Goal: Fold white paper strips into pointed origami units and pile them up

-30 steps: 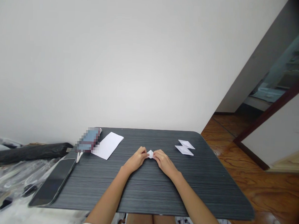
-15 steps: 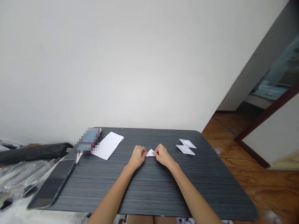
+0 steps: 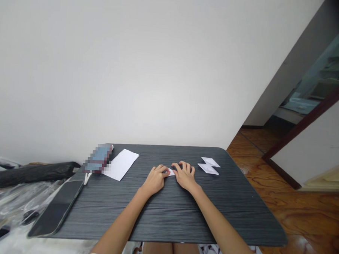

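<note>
A small piece of folded white paper [image 3: 171, 172] lies on the dark table between my two hands, partly hidden by fingers. My left hand [image 3: 156, 179] has its thumb and index finger closed on the paper's left side. On the other side, my right hand [image 3: 185, 177] has its fingers spread, with the thumb close to the paper's right edge; whether it touches cannot be made out. Two folded white paper pieces [image 3: 208, 168] lie further right, one overlapping or touching the other.
White paper sheets [image 3: 121, 164] lie at the left, beside a pixelated blue and red item [image 3: 100, 158]. A phone [image 3: 57, 208] rests at the table's left front edge. The dark table [image 3: 165, 220] meets a white wall. Several folded papers [image 3: 213, 253] show below the front edge.
My right hand has opened from a pinch on the paper, its fingers now spread. My left fingers have moved over more of the paper. The view has shifted slightly.
</note>
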